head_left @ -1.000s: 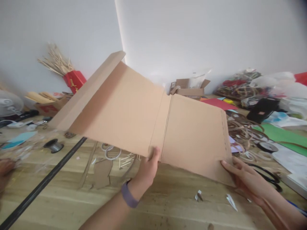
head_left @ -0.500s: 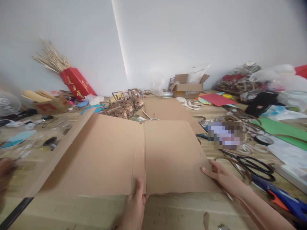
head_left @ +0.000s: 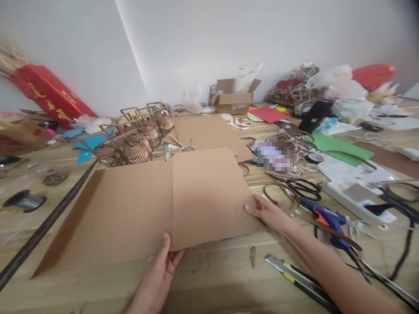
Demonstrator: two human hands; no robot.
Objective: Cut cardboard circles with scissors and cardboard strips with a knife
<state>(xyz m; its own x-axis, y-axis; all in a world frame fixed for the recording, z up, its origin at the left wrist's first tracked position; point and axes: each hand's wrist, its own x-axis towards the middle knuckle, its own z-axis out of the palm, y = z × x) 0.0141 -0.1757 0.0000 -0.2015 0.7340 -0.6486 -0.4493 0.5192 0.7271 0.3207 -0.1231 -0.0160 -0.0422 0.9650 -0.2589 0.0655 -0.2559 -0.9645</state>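
Note:
A large creased cardboard sheet (head_left: 140, 205) lies flat on the wooden table (head_left: 216, 274). My left hand (head_left: 160, 270) pinches its near edge at the centre fold, thumb on top. My right hand (head_left: 266, 213) holds the sheet's right edge, with the thumb laid over the top face. The sheet's left flap is bent slightly upward.
Several small woven cardboard baskets (head_left: 134, 139) stand just behind the sheet. Another cardboard piece (head_left: 209, 133) lies farther back. Scissors (head_left: 299, 185), a blue glue gun (head_left: 325, 216) and a yellow-black utility knife (head_left: 294, 274) lie to the right. A black rod (head_left: 42, 226) and a wire spool (head_left: 24, 200) are on the left.
The cardboard sheet came down from a raised tilt to lie flat on the table. Both hands kept their hold. The view swung rightward.

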